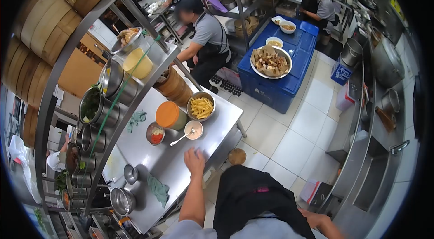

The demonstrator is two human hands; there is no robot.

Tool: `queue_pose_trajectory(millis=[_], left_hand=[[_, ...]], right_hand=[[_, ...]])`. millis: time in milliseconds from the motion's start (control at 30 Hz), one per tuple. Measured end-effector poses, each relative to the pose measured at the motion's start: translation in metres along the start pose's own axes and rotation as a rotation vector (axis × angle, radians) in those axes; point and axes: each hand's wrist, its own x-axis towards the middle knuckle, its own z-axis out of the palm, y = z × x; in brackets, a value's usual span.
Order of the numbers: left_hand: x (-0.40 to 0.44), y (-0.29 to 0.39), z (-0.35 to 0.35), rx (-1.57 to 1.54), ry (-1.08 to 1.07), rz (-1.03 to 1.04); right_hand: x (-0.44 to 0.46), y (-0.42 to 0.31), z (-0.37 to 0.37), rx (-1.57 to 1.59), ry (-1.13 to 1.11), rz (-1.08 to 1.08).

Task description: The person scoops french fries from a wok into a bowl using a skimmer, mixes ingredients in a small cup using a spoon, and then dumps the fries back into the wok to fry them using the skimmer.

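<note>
My left hand [194,162] hangs over the near edge of the steel table [169,162], its fingers loosely bent and nothing visible in them. Just beyond it stands a small bowl of pinkish sauce [194,131], with a spoon [181,137] resting across its rim. Beside that are a bowl of chopped red and pale vegetables [155,134], an orange-lidded tub [168,114] and a metal bowl of fries [201,106]. At my right side, my right hand [314,218] is by my black apron [257,198]; its fingers are partly hidden.
A steel shelf [156,56] with metal pots runs along the left, bamboo steamers [49,24] above. Green cloth [158,190] and metal bowls lie on the table. A blue cooler [271,89] carries several bowls. A sink [375,180] stands right. Co-workers [208,35] are beyond.
</note>
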Motion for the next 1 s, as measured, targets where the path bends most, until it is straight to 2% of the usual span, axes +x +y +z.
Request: queue_pose_trajectory(millis=[67, 133, 167, 233, 300, 367, 400, 433, 500, 667, 733, 833, 867, 933, 1000], left_hand=[[-0.014, -0.027, -0.003, 0.067, 0.012, -0.002], [-0.027, -0.04, -0.014, 0.119, 0.028, 0.164], [-0.027, -0.042, -0.012, 0.144, 0.027, 0.165], [-0.027, -0.043, -0.011, 0.152, 0.029, 0.137], [-0.027, -0.041, -0.013, 0.158, 0.043, 0.136], [-0.028, -0.039, -0.011, 0.144, 0.04, 0.122], [-0.026, -0.043, -0.013, 0.146, 0.041, 0.127], [-0.028, -0.044, -0.015, 0.147, 0.046, 0.116], [-0.025, -0.041, -0.016, 0.129, 0.041, 0.121], [-0.024, -0.041, -0.019, 0.124, 0.022, 0.111], [-0.022, -0.043, -0.018, 0.118, 0.007, 0.099], [-0.021, -0.044, -0.018, 0.117, -0.007, 0.099], [-0.021, -0.044, -0.018, 0.114, -0.007, 0.097], [-0.021, -0.043, -0.018, 0.107, -0.01, 0.107], [-0.018, -0.046, -0.02, 0.101, -0.016, 0.127]], right_hand=[[0.007, -0.001, -0.011, -0.012, -0.016, -0.013], [-0.001, 0.006, -0.02, 0.042, -0.027, 0.23], [0.004, 0.004, -0.025, 0.037, -0.039, 0.242], [0.025, -0.028, -0.063, -0.091, 0.236, 0.413], [0.077, -0.034, -0.092, 0.124, 0.478, 0.495], [0.148, -0.036, -0.124, 0.209, 0.56, 0.235], [0.19, -0.05, -0.138, 0.172, 0.58, 0.18], [0.232, -0.047, -0.152, 0.28, 0.577, 0.123], [0.318, -0.063, -0.171, 0.649, 0.587, 0.13], [0.487, -0.107, -0.203, 0.875, 0.632, 0.117], [0.53, -0.121, -0.208, 1.141, 0.817, 0.252], [0.57, -0.125, -0.208, 1.095, 0.921, 0.277], [0.58, -0.118, -0.208, 1.095, 0.925, 0.276], [0.598, -0.096, -0.216, 1.175, 0.857, 0.106], [0.593, -0.095, -0.22, 1.166, 0.941, 0.103]])
